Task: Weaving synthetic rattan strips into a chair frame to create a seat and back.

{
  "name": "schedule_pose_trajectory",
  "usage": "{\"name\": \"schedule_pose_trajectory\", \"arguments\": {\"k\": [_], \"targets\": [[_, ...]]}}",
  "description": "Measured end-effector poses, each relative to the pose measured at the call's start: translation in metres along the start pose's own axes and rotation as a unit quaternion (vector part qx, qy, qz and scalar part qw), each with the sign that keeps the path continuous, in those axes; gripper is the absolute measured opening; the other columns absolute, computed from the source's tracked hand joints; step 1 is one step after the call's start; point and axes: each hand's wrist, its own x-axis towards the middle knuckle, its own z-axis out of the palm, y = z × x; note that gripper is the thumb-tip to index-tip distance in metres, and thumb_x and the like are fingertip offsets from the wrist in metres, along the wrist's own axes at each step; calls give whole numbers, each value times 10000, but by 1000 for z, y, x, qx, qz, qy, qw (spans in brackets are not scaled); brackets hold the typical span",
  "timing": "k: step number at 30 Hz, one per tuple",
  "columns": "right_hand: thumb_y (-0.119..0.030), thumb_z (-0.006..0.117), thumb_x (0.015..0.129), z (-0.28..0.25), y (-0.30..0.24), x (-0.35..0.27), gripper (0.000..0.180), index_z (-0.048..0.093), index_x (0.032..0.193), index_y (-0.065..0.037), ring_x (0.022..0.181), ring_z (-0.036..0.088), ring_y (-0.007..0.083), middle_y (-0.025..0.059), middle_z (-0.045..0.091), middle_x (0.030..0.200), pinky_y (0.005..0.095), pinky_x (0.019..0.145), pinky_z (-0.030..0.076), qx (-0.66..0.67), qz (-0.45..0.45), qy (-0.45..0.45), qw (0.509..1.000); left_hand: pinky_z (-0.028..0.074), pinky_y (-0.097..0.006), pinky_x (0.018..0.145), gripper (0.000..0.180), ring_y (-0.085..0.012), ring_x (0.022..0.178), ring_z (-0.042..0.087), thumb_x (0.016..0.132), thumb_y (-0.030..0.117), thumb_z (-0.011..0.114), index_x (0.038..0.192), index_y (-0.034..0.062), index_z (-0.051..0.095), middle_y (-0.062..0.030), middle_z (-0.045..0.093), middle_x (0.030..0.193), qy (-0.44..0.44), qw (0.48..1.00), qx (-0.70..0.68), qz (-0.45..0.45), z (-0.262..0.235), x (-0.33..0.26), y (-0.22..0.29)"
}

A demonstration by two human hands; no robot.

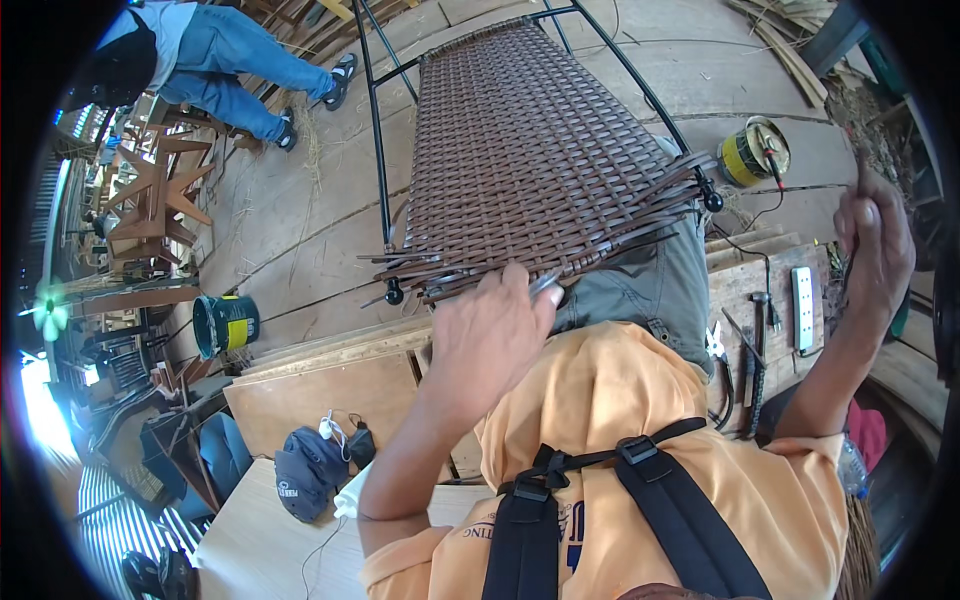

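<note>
Left hand [488, 335] at near edge of brown weave [520, 145], grip unclear. Right hand [876, 235] raised, well apart from weave; cannot tell its grip.

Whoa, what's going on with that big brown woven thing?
Someone sitting down has a brown woven panel on a black metal frame in front of them. Their left hand is at the panel's near edge, with something small and silvery by the thumb. Loose strand ends stick out along that edge. Their right hand is raised off to the side, away from the panel. Another person stands beyond, to the left.
</note>
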Motion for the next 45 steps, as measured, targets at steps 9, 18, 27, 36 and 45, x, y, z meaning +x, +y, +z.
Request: {"name": "schedule_pose_trajectory", "arguments": {"k": [9, 18, 27, 36, 45], "targets": [[-170, 555, 920, 102, 19, -13, 161, 548, 922, -9, 633, 505, 148, 76, 511, 708, 303, 599, 419, -49, 66, -308, 948, 516, -388, 586, 203, -291, 665, 657, 899, 208, 537, 840, 30, 614, -145, 624, 755, 9, 975, 205, 81, 1, 23, 14], [-210, 546, 921, 134, 36, -4, 207, 553, 904, -4, 745, 555, 399, 195, 560, 777, 423, 637, 438, -19, -35, -299, 953, 517, -386, 578, 187, -283, 649, 661, 870, 170, 537, 783, 51, 652, -142, 649, 724, 5, 965, 232, 123, -10, 29, 36], [-221, 555, 917, 142, 49, 0, 225, 541, 882, 1, 734, 543, 408, 200, 544, 743, 433, 635, 428, -12, -44, -322, 946, 515, -392, 578, 183, -290, 636, 660, 830, 120, 529, 718, 66, 663, -134, 645, 664, -41, 957, 260, 123, -21, 32, 46], [-240, 563, 920, 146, 61, 0, 240, 577, 932, -1, 675, 526, 287, 140, 537, 755, 355, 641, 438, 15, -14, -348, 937, 528, -331, 595, 97, -229, 738, 686, 728, 67, 610, 758, 90, 699, -98, 685, 765, -134, 951, 274, 59, -28, 37, 50], [-227, 564, 930, 145, 61, 5, 262, 543, 811, 6, 600, 387, 107, 7, 413, 642, 272, 552, 365, 121, 102, -391, 907, 523, -420, 635, 178, -324, 704, 654, 829, 125, 531, 753, 38, 667, -180, 645, 726, -90, 978, 142, 124, -19, 42, 28]]}}
